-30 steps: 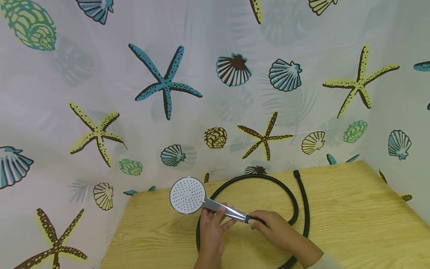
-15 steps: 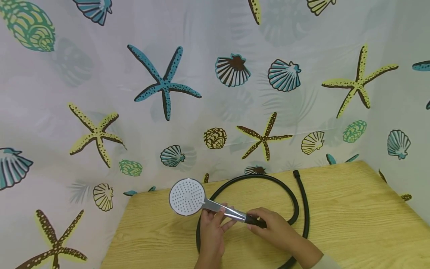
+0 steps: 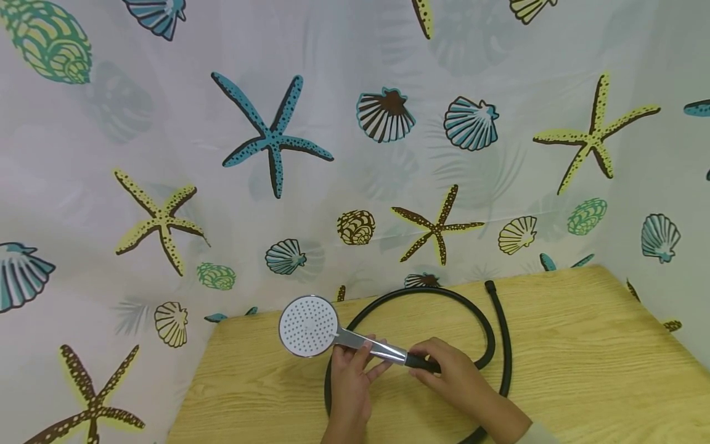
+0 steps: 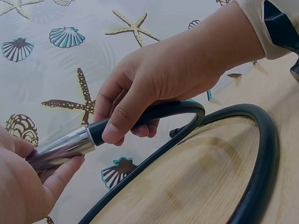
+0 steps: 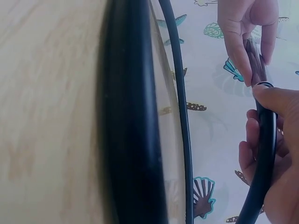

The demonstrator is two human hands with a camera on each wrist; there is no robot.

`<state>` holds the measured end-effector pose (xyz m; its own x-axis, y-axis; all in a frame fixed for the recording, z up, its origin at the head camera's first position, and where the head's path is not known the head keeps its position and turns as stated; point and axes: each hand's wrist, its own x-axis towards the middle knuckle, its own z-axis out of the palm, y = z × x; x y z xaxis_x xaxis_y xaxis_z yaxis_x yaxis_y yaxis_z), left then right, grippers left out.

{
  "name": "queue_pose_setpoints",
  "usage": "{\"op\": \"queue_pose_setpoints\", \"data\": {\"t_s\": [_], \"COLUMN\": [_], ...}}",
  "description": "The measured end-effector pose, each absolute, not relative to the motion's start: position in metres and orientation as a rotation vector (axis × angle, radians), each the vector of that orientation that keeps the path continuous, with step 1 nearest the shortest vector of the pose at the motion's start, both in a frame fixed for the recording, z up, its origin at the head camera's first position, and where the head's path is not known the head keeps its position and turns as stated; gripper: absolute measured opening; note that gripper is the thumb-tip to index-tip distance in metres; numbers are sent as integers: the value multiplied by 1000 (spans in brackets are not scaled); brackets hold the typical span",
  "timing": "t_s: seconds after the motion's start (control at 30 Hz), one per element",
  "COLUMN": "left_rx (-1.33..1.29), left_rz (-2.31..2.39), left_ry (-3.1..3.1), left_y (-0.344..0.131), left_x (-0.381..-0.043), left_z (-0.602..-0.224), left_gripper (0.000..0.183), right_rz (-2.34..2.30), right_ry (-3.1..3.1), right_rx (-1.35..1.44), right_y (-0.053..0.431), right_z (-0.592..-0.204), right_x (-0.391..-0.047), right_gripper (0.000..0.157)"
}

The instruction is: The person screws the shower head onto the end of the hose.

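A chrome shower head (image 3: 308, 325) with a round white spray face is tilted up above the table in the head view. Its handle (image 4: 65, 149) lies in the fingers and thumb of my left hand (image 3: 350, 385). At the lower end of that handle sits one end of a black hose (image 3: 423, 362), in line with it. My right hand (image 3: 456, 373) pinches this hose end between thumb and fingers, right beside the chrome rim. In the right wrist view, the right thumb (image 5: 275, 99) presses at the joint, and the fingers curl behind the hose.
The hose loops across the wooden table (image 3: 582, 345), and its free end (image 3: 490, 287) lies near the back edge. Behind and at the sides hangs a white curtain (image 3: 355, 166) printed with starfish and shells.
My right fingers and thumb have shifted round the hose end, baring more of the black hose beside the chrome rim. The left hand and shower head have stayed almost still.
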<state>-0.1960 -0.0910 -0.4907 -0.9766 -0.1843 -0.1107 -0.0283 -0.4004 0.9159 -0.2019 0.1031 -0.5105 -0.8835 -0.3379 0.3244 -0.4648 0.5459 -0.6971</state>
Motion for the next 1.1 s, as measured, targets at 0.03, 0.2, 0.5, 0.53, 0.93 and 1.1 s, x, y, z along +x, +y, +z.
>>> {"op": "queue_pose_setpoints", "data": {"t_s": [0.03,0.2,0.5,0.53,0.93,1.1], "left_rx": [295,292,306,305,316,309], "left_rz": [-2538,-2531,-2536,-2536,-2519,-2516], "left_ry": [-1662,-1669,-1662,-1662,-1681,-1689], "left_y": [-91,-90,-90,-90,-90,-90], "left_x": [-196,-196,-196,-197,-196,-195], "left_z": [-491,-491,-491,-491,-491,-491], "left_gripper": [44,46,48,47,42,41], "right_rz": [1257,1268,1300,1301,1327,1321], "right_ry": [-2623,-2608,-2607,-2606,-2597,-2591], "right_rx": [688,697,703,707,737,747], "right_y": [103,103,105,105,106,106], "right_z": [-511,-510,-509,-509,-510,-510], "right_x": [-202,-201,-200,-200,-201,-201], "right_gripper": [27,26,25,25,23,23]}}
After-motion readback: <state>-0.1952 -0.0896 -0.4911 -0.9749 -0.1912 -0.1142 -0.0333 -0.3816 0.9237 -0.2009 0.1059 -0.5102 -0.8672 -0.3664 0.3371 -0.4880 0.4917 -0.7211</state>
